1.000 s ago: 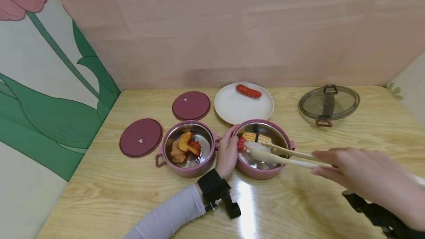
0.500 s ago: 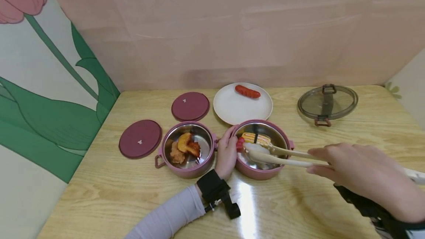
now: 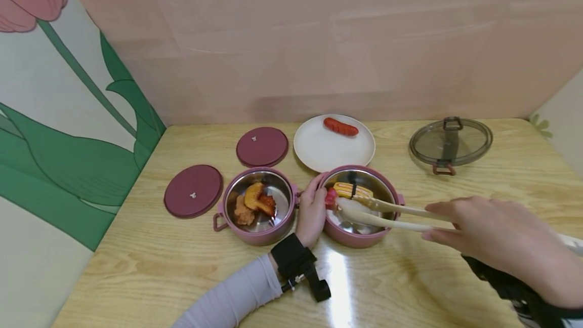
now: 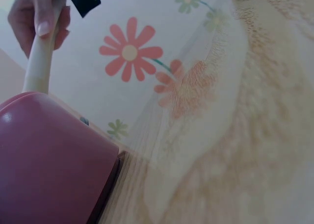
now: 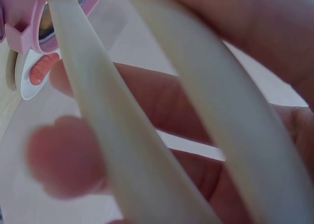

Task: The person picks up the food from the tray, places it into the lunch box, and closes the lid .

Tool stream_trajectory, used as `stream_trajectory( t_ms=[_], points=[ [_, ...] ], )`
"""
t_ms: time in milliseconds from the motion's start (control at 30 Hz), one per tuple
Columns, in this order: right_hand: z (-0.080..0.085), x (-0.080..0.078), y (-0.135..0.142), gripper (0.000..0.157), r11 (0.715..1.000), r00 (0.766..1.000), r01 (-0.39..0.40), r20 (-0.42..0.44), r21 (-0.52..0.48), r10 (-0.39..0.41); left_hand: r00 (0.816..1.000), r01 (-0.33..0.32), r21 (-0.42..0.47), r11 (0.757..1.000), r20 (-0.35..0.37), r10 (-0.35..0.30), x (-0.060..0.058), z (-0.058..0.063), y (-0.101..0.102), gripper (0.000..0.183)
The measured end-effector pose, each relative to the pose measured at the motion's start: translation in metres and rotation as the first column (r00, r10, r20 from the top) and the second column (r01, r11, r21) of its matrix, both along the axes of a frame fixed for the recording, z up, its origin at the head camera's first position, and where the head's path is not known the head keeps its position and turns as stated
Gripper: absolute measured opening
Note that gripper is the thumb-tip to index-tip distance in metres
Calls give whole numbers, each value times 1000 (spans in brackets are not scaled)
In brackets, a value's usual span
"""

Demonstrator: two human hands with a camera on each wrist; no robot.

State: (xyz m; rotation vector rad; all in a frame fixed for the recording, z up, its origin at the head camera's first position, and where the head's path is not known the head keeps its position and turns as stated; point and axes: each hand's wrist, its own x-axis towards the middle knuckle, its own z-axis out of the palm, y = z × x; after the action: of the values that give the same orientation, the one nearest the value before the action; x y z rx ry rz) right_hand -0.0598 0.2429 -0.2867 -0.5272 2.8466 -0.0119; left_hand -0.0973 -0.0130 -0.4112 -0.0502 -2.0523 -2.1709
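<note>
Visibly, 2 pink pots (image 3: 357, 240) hold food (image 3: 344, 190), tongs (image 3: 372, 219) reaching into 1.

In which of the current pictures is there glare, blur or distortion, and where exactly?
Head: white glare streak on the table; left wrist: the lower coral flower smears into wavy patterns; right wrist: a fingertip looks out of focus.

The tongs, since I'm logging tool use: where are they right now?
In the head view, right of centre: the right hand holds the tongs, whose tips reach into the right-hand pot, near the yellow food.
</note>
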Motion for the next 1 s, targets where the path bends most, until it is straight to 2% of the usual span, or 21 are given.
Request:
stream_trajectory(
  t_ms=[233,467,667,800,900,1000],
  points=[
    [9,4,2,60,1000,1000,14,27,5,-14,1000,-3,-4,1000,1,3,1,0,0,42],
    [13,5,13,69,999,999,43,16,22,-44,1000,-1,1,1000,2,1,1,0,1,42],
    [12,8,25,63,1000,997,25,-67,5,-25,1000,4,5,1000,8,-4,0,0,1,42],
    [15,10,30,66,999,991,31,-132,-17,-33,1000,4,8,1000,12,-4,0,0,0,42],
    [14,12,35,62,995,960,-17,-279,-95,-10,1000,4,6,1000,10,-4,0,0,0,42],
    [15,8,41,57,979,895,-108,-445,-171,21,1000,4,-1,1000,12,-3,0,0,-1,42]
  ],
)
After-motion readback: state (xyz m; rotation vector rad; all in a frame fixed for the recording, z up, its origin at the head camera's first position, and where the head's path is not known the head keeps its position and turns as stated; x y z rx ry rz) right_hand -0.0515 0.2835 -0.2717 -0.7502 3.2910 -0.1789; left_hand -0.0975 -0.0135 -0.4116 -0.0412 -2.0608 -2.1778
